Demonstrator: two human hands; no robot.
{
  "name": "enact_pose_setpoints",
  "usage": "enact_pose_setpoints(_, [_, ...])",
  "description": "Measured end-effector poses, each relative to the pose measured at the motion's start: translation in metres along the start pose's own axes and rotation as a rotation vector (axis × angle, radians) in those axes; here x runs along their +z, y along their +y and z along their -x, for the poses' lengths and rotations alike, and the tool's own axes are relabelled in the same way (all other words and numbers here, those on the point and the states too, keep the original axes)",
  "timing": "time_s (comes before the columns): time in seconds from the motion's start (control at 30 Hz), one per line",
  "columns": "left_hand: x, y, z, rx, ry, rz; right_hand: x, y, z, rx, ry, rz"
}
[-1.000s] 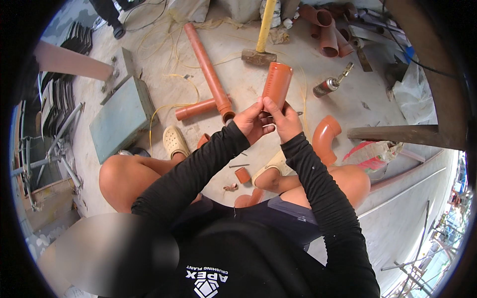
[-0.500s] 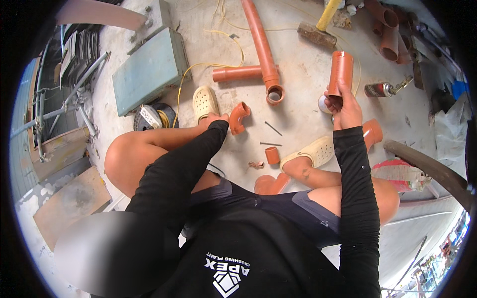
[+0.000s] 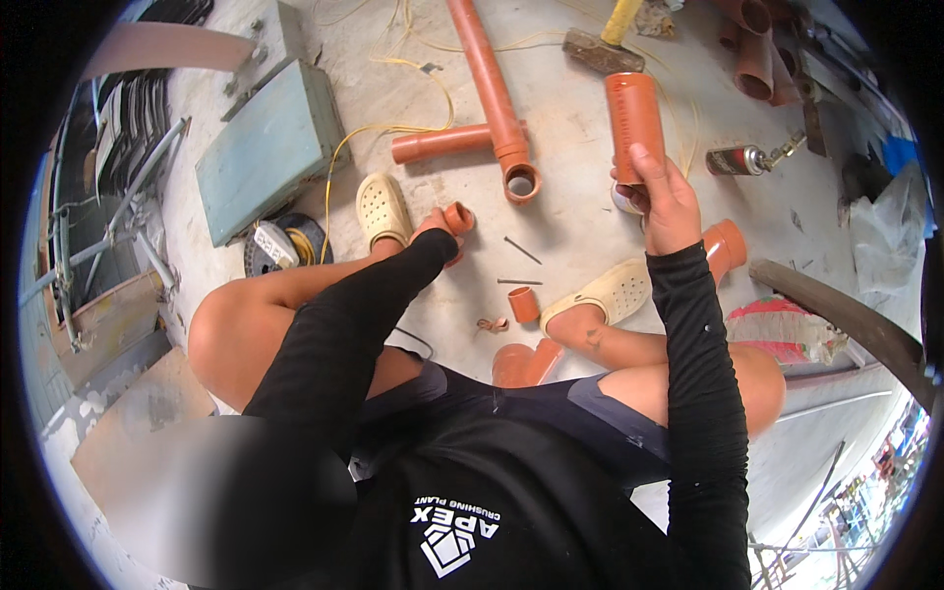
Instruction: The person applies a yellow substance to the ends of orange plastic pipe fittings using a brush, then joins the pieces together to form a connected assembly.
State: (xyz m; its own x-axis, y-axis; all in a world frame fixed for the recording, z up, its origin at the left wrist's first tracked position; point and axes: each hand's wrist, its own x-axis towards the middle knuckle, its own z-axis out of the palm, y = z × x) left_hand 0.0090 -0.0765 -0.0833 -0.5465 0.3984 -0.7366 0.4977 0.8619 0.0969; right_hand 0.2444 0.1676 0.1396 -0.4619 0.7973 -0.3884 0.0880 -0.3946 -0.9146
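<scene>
My right hand (image 3: pixel 666 200) grips a short orange pipe piece (image 3: pixel 634 110) and holds it upright above the concrete floor. Reaching down to the floor between my feet, my left hand (image 3: pixel 433 228) closes on a small orange elbow fitting (image 3: pixel 457 218). A long orange pipe with a side branch (image 3: pixel 489 93) lies just beyond the elbow. A small orange coupling (image 3: pixel 524 304) and two nails (image 3: pixel 521 251) rest on the floor between my cream clogs (image 3: pixel 382 208). Another orange fitting (image 3: pixel 523 362) sits close to my lap.
A hammer with a yellow handle (image 3: pixel 602 41) lies at the top. A spray can (image 3: pixel 739 159) and more orange fittings (image 3: pixel 755 59) sit at the upper right, and an orange bend (image 3: pixel 728 246) lies by my right foot. A grey-blue box (image 3: pixel 265 152) and a cable reel (image 3: pixel 290 243) are on the left.
Both hands were together on the orange pipe piece. My left hand let go, dropped to the floor and took the small elbow, while my right hand kept the pipe piece raised.
</scene>
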Motion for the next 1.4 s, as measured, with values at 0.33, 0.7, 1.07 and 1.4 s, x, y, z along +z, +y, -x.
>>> enact_pose_setpoints(0.33, [-0.268, 0.071, 0.100, 0.624, 0.236, 0.074, 0.004, -0.087, 0.029, -0.336, -0.256, 0.561])
enact_pose_setpoints(0.7, [-0.285, 0.094, 0.213, 0.865, 0.105, 0.415, 0.011, -0.096, 0.062, -0.427, -0.422, 0.446])
enact_pose_setpoints(1.07, [-0.285, 0.098, 0.215, 0.985, 0.131, 0.397, 0.006, -0.106, 0.061, -0.482, -0.503, 0.590])
enact_pose_setpoints(1.4, [-0.280, 0.102, 0.224, 0.949, 0.110, 0.283, 0.002, -0.106, 0.066, -0.605, -0.530, 0.750])
